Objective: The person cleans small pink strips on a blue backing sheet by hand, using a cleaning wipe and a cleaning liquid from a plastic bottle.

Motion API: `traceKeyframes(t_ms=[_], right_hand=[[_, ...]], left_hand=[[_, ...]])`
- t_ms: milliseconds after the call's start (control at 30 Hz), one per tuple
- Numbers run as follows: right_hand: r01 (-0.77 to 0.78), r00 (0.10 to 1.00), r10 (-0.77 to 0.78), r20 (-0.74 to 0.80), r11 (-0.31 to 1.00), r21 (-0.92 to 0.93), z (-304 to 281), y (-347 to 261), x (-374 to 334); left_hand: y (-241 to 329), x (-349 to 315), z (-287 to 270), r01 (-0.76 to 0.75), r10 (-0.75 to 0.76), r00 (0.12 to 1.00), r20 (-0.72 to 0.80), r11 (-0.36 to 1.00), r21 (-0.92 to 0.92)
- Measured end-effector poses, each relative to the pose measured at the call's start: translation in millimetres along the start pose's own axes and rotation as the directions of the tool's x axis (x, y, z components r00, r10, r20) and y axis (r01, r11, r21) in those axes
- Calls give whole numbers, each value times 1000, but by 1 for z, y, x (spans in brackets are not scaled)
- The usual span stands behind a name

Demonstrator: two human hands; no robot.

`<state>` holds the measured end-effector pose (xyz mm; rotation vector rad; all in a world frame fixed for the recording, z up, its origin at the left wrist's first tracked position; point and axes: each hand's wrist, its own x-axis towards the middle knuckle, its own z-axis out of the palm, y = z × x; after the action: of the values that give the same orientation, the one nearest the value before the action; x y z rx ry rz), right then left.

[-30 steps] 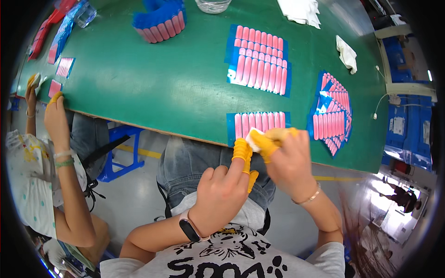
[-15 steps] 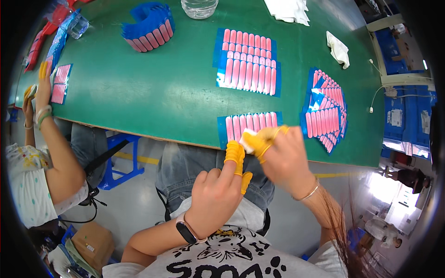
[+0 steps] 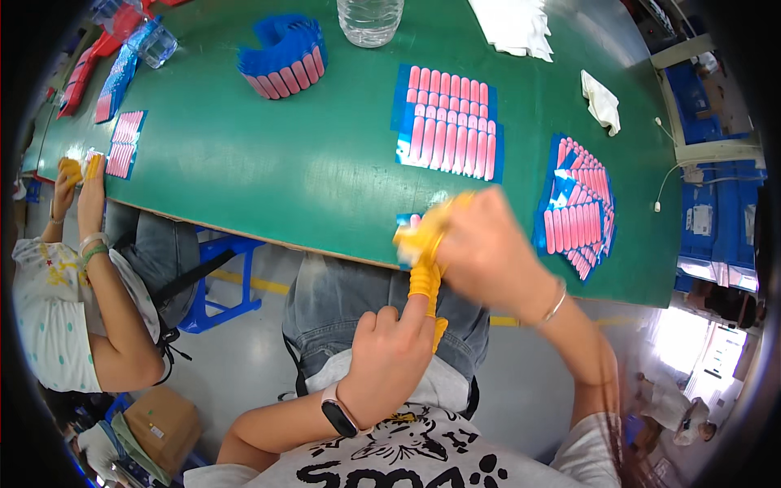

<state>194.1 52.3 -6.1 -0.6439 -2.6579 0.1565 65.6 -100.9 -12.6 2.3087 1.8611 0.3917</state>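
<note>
My right hand (image 3: 484, 248), in yellow finger cots and blurred by motion, pinches a small white cloth (image 3: 405, 250) at the table's front edge. Beneath it lies a blue sheet with pink rounded strips (image 3: 414, 220), nearly all covered by the hand. My left hand (image 3: 394, 342) reaches to the sheet's near side with its forefinger stretched out. That finger also wears a ribbed yellow cot, and its tip is partly behind the right hand. The other left fingers are curled, apart from a yellow-tipped digit just below the table edge.
Two overlapping pink-and-blue sheets (image 3: 452, 134) lie farther back on the green table (image 3: 325, 163). A fanned pile of sheets (image 3: 573, 224) is at right, a curved standing stack (image 3: 285, 73) at left. A clear cup (image 3: 370, 20) and white cloths (image 3: 600, 102) stand behind. A co-worker's hands (image 3: 91, 195) work at far left.
My right hand has moved left and slightly up with the cloth, now covering most of the sheet. The left forefinger stays by the sheet. The whole view has shifted slightly.
</note>
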Motion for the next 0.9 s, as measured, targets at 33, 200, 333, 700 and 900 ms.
traceKeyframes(t_ms=[33, 200, 333, 700, 900], right_hand=[[26, 999, -29, 46, 998, 57, 1, -11, -5], [-83, 995, 82, 51, 997, 7, 0, 5, 3], [100, 987, -108, 121, 992, 73, -3, 1, 2], [-152, 988, 154, 8, 983, -101, -11, 9, -31], [-164, 986, 164, 4, 986, -20, -12, 3, -50]], left_hand=[[0, 0, 0, 1, -1, 1000, -3, 1000, -2], [1, 1, 0, 8, -8, 1000, -5, 1000, 17], [0, 0, 2, -24, 24, 999, -26, 1000, -15], [-3, 2, 2, -39, 37, 998, -42, 999, -32], [-5, 4, 0, -42, 40, 998, -54, 998, -37]])
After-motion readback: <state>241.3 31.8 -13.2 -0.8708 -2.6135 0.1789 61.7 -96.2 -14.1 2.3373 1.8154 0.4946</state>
